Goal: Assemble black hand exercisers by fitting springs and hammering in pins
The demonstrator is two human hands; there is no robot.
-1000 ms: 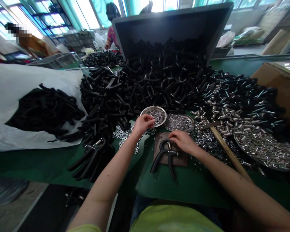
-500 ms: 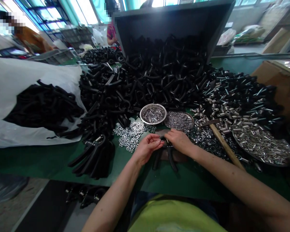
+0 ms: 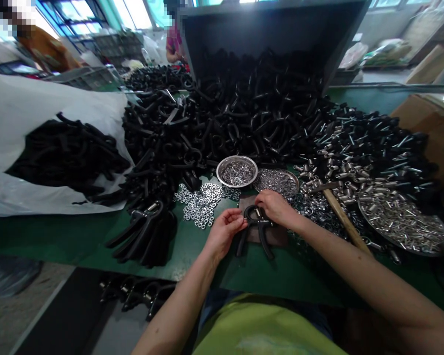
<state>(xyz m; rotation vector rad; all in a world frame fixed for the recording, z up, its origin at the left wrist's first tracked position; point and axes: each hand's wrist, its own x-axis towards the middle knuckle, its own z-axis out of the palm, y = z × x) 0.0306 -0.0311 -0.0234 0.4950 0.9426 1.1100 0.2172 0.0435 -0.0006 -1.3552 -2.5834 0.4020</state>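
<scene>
A black hand grip (image 3: pixel 261 231) with a small spring lies legs toward me over a brown pad (image 3: pixel 281 235). My left hand (image 3: pixel 225 229) is at its left side, thumb and fingertips pinched on something too small to make out. The fingers of my right hand (image 3: pixel 276 207) are closed at the upper right of the hand grip; what they hold is hidden. Just beyond are a metal bowl (image 3: pixel 237 171) of small parts and a shallow dish (image 3: pixel 276 181) of metal pieces. Shiny nuts (image 3: pixel 202 204) are spread left of the pad.
Finished-looking black grips (image 3: pixel 144 234) are stacked at the left. A hammer (image 3: pixel 344 214) lies at the right beside a tray (image 3: pixel 403 222) of metal pins. Black handles (image 3: pixel 222 118) are heaped before a large bin (image 3: pixel 270 34). Two people are in the background.
My right hand has shifted slightly up, showing more of the hand grip's ring and spring. My left hand stays beside it, still pinched. The whole view has moved a little.
</scene>
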